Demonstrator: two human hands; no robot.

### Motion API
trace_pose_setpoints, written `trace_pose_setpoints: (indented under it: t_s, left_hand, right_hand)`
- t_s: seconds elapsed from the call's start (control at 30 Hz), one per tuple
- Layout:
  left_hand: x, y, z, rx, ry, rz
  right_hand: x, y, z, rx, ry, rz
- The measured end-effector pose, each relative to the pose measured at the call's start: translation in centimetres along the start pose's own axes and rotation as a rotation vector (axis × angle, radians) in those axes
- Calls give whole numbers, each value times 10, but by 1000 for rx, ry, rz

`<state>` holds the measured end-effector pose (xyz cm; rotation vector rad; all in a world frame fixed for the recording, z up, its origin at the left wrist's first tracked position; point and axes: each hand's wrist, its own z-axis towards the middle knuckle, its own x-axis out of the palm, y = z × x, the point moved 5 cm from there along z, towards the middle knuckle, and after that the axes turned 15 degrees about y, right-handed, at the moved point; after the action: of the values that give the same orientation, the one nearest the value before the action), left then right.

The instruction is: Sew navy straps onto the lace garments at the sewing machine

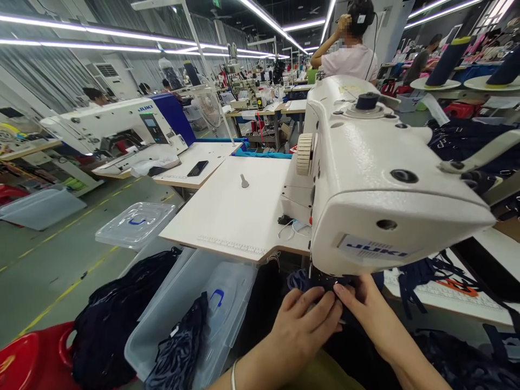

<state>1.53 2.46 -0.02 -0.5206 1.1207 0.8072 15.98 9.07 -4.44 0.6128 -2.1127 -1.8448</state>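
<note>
A white Juki sewing machine [365, 179] fills the right half of the view, its head hanging over the work. Under its front end lies dark navy fabric [320, 281]. My left hand [303, 325] rests on this fabric with fingers stretched flat, pressing it down. My right hand [365, 309] lies beside it, fingertips pinched on the same fabric just below the machine head. The needle area is hidden by the machine body. More navy straps [422, 273] trail to the right on the table.
A white extension table [235, 211] lies to the left of the machine. Clear plastic bins [190, 303] with dark garments stand below left, and a red stool [28, 360] at the bottom left. Another sewing machine [117, 130] and a person [349, 49] are behind.
</note>
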Motion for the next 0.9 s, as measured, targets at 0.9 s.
trace_pose_setpoints:
  t_s: [0.9]
  left_hand:
    - [3, -3, 21, -224, 5, 85]
  right_hand:
    - [-29, 37, 49, -261, -217, -713]
